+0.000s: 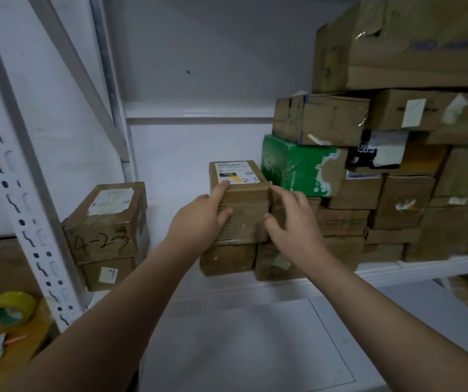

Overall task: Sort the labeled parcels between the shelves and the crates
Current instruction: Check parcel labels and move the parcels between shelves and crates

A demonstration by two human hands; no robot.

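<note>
Cardboard parcel (241, 199), its top label handwritten 2-3, sits atop a brown box (227, 258) on the white shelf (396, 270), near the view's centre. Left hand (198, 219) grips its 9 o'clock side, index finger on the top edge and thumb on the front. Right hand (295, 224) clasps the 3 o'clock side, thumb on the front. From the parcel, a green box (292, 165) lies at 2 o'clock and a box marked 4-23 (105, 222) at 9 o'clock. A yellow tape roll (12, 308) is at the view's 8 o'clock.
</note>
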